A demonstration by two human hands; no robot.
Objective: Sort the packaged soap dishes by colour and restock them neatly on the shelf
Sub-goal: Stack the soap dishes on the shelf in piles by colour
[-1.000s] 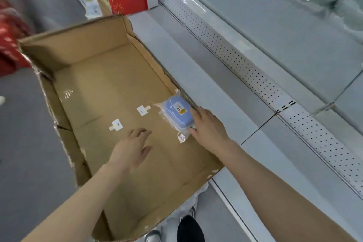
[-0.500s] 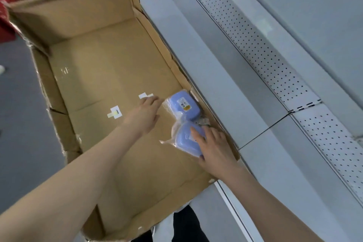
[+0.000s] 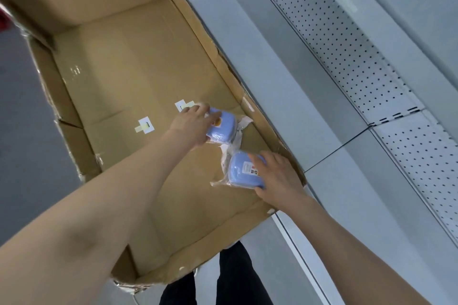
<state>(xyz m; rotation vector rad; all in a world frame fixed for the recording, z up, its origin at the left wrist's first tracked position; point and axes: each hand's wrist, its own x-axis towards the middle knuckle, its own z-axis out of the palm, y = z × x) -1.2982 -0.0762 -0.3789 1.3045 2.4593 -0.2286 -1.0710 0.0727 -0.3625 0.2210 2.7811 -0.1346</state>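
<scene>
1. Cardboard box (image 3: pixel 119 62), open-topped, lies beneath both hands.
2. Grey shelf (image 3: pixel 285 96) runs along the right of the right hand, with a perforated panel (image 3: pixel 329 39) behind it.
3. Left hand (image 3: pixel 192 126) grips the farther blue soap dish (image 3: pixel 223 127), clear-wrapped, inside the box.
4. Right hand (image 3: pixel 277 178) grips the nearer blue soap dish (image 3: pixel 244 168), just beside the first.
5. Two white stickers (image 3: pixel 145 126) sit on the box floor, near the left hand.
</scene>
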